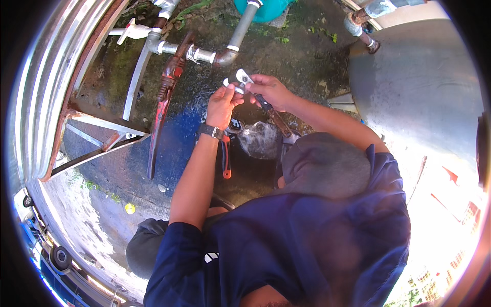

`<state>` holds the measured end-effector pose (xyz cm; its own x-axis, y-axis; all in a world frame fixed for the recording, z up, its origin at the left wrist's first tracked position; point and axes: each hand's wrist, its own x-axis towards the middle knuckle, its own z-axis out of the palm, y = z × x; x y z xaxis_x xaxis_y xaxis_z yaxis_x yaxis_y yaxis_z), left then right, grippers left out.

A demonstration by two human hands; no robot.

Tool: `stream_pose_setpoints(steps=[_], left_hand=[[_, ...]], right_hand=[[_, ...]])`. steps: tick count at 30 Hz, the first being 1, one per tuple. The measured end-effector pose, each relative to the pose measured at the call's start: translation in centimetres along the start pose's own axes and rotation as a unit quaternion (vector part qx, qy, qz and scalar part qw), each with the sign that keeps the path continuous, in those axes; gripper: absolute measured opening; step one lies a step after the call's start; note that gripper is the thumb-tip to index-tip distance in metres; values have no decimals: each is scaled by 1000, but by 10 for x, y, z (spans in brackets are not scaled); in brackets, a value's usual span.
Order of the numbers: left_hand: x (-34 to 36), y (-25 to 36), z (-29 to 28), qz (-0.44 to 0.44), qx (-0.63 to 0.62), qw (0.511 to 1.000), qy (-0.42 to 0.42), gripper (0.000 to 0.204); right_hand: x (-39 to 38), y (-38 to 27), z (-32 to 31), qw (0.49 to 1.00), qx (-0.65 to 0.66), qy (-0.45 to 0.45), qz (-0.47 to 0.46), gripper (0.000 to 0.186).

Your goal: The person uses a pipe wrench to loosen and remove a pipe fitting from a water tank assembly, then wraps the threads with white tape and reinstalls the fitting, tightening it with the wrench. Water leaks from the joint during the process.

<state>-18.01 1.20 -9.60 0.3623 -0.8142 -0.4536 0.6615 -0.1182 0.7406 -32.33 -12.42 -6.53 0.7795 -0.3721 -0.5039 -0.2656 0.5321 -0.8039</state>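
My right hand [270,90] grips an adjustable wrench [243,77] with a silver jaw and a dark, rusty handle that runs down toward my body. My left hand [223,105], with a dark watch on its wrist, pinches a small pale fitting [227,82] right at the wrench's jaw. Both hands meet above wet ground, just below a galvanised pipe elbow [225,56]. A long red pipe wrench [162,100] hangs from the horizontal pipe [176,48] to the left of my hands.
Orange-handled pliers [225,159] and a crumpled clear bag [259,138] lie on the wet concrete below my hands. A corrugated metal tank [43,82] on a steel frame stands left, a large smooth steel tank [419,87] right. A white valve handle [131,30] sits top left.
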Motion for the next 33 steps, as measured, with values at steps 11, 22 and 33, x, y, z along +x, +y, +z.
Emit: stream_pose_setpoints(steps=[11,22,33], left_hand=[[4,5,-5,-18,42,999,26,26],[6,-16,-10,23,145,983,112,33],[6,-19,-1,-25,65,992,103,32]], right_hand=[[7,4,1,996,-71,-7,-61,25],[11,12,9,987,-155,20,44,28],[7,10,11,997,26,28,66,33]])
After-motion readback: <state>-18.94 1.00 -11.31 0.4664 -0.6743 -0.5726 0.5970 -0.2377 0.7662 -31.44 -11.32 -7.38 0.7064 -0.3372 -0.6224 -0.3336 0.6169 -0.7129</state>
